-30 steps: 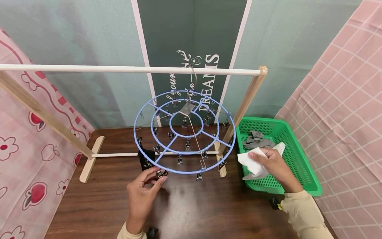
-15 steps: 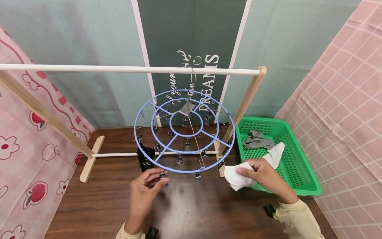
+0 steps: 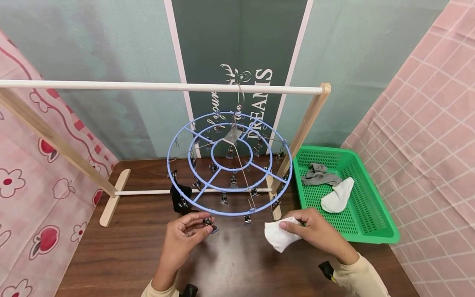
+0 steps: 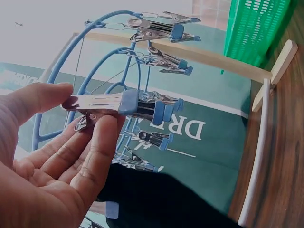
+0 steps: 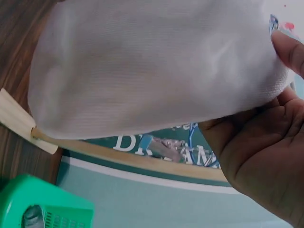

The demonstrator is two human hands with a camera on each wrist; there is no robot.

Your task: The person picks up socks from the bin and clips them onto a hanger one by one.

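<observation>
My left hand (image 3: 182,237) pinches a metal clip (image 4: 102,103) with blue tips, one of several hanging from the round blue drying hanger (image 3: 217,213). In the left wrist view the thumb and fingers sit on the clip's handles. A black sock (image 3: 181,198) hangs from the hanger just beyond that hand. My right hand (image 3: 317,231) holds a white sock (image 3: 279,236) by one end, right of the left hand and below the hanger's rim. The sock (image 5: 152,71) fills much of the right wrist view. Whether the pinched clip's mouth is spread is unclear.
A green basket (image 3: 375,231) on the right holds another white sock (image 3: 337,196) and a grey one (image 3: 320,175). The hanger's hook sits on the white rail (image 3: 122,86) of a wooden stand. Its right leg (image 3: 306,128) rises between hanger and basket.
My right hand has brought the white sock leftward out of the basket toward the hanger; the other white sock stays in the basket. My left hand, still on the clip, has shifted slightly right.
</observation>
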